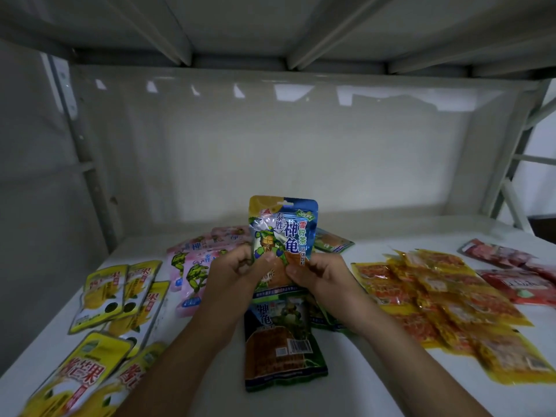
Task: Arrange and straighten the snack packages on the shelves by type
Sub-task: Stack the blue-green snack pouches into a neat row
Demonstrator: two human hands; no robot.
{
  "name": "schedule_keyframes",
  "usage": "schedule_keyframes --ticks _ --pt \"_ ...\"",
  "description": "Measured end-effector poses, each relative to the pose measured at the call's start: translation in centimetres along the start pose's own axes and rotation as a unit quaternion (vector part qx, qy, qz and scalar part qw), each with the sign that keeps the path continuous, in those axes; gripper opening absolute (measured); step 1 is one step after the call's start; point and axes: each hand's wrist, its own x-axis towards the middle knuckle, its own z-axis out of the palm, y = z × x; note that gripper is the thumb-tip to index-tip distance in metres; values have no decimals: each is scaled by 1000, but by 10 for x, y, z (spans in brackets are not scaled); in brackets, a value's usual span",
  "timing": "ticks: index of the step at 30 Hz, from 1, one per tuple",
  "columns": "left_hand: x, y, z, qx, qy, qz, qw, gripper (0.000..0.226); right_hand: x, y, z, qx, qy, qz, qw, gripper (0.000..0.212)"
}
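Closest to me are the yellow mango packs (90, 371) spilling off the bottom left of the white shelf (346, 386), then a dark green pouch (282, 341) lying flat in the middle. Above that both hands hold up the blue turtle pouch (282, 233), upright and facing me. It looks light, thin and crinkly, probably a bit slick, so I'd say pinching the lower corners is the way to go. That's what is happening: left hand (231, 272) curled on the bottom left edge, right hand (319, 275) pinching the bottom right, hands close together. Pink turtle packs (192, 266) sit just behind, orange packs (436, 302) off to the right
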Motion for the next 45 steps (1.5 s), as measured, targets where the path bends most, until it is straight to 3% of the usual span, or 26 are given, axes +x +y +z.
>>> schedule_keyframes --ticks 2,6,9,11,13,15,20,26,28,33,37,43,45 --pt "0 -3 0 -17 -8 -7 1000 93 0 -4 1 33 2 12 999 16" --pt "-4 -1 3 1 3 3 1000 83 -1 -11 2 35 35 4 999 42" --pt "-8 5 6 -2 -10 -5 1000 90 -2 -10 -1 25 87 -10 996 35" --pt "-10 9 9 -20 -26 -27 999 69 -1 -9 -3 53 106 7 993 28" --pt "-12 14 13 -41 -53 -69 995 43 0 -9 -4 74 127 2 989 46" --pt "-13 15 14 -21 -76 -76 994 34 0 -11 -4 65 132 -12 989 61" --pt "-10 6 10 13 -61 -76 995 5 -3 -15 -3 70 102 -5 992 43" --pt "-11 5 9 81 -78 -75 991 19 0 -15 -8 49 142 -57 987 31" --pt "-14 9 12 67 -81 -79 991 21 0 -14 -10 76 145 -50 985 23" --pt "-18 16 15 0 -129 -96 987 28 -2 -16 -13 157 163 -13 974 31" --pt "-19 11 16 31 -88 -84 992 11 -2 -15 -11 159 132 -5 978 31" --pt "-12 10 9 31 -20 -84 996 15 3 -4 -12 9 67 -26 997 37" --pt "-10 7 7 64 -12 -82 995 14 2 -2 -12 -23 49 -21 998 25"
